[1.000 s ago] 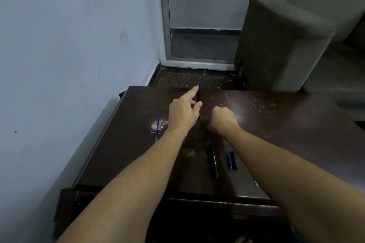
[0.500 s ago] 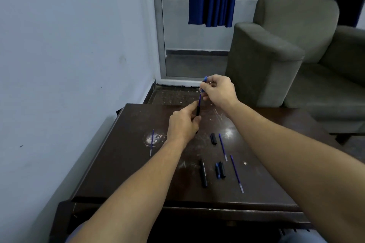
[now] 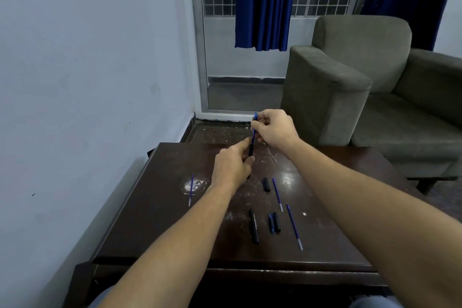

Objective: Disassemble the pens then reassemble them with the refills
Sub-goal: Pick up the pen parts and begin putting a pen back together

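Observation:
My left hand (image 3: 232, 166) grips a black pen barrel (image 3: 251, 150) held upright above the dark wooden table (image 3: 155, 220). A blue refill (image 3: 254, 132) sticks up out of the barrel, and my right hand (image 3: 273, 127) pinches its upper end. On the table lie a black pen barrel (image 3: 254, 226), a pair of caps side by side (image 3: 274, 222), a single black cap (image 3: 266, 184), two blue refills (image 3: 277, 194) (image 3: 294, 226) to the right, and one blue refill (image 3: 191, 189) to the left.
A pale wall runs along the table's left side. A grey armchair (image 3: 350, 77) stands beyond the table's far right corner. A glass door with blue curtains (image 3: 262, 2) lies behind the table.
My right hand rose from the table and took the top of the refill. The camera tilted up, bringing more of the table's parts and the room into view.

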